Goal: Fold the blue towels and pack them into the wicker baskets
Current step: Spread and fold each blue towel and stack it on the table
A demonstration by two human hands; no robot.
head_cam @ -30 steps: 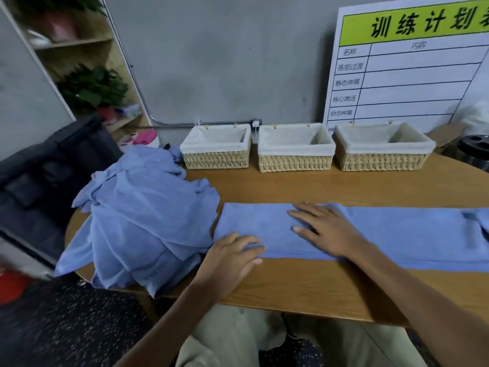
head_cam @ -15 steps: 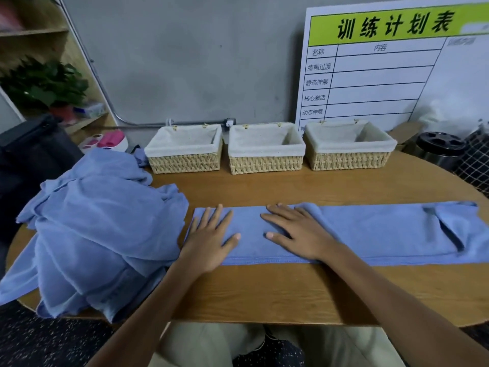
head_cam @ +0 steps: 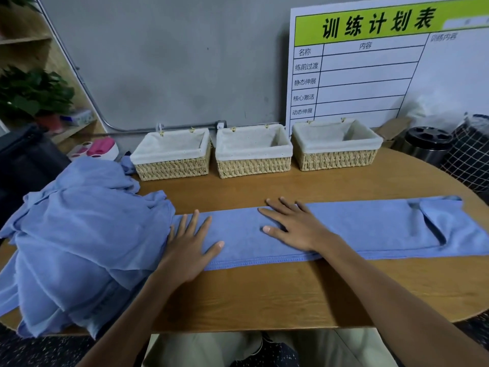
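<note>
Both hands lay flat on the towel when I looked in. On my feed the left hand [head_cam: 189, 250] pressed palm-down on the left end of the folded blue towel [head_cam: 370, 229], fingers straight and spread, its little finger just beside the heap of unfolded blue towels [head_cam: 79, 234]. I saw the right hand [head_cam: 293, 225] resting further along the same strip, near its middle, fingers also straight and fanned toward the left, thumb on the cloth. Neither hand gripped anything; both were released and simply pressing down.

I noted that the folded towel ran as a long narrow band across the wooden table [head_cam: 264, 295], from beside the heap on the left out to the right edge of the picture. Near its right end a flap of cloth was turned up, leaving a dark crease. Its near hem lay straight, parallel with the table's front edge.

Beyond the hands, along the back of the table by the wall, I counted three wicker baskets in a row: the left basket [head_cam: 172, 168], the middle basket [head_cam: 254, 166] and the right basket [head_cam: 338, 161]. Each had a pale cloth liner, and I saw no towel inside any of them. They sat well apart from the folded strip, with bare wood between.

A white board with a green header [head_cam: 370, 62] leaned against the wall behind the right basket.
</note>
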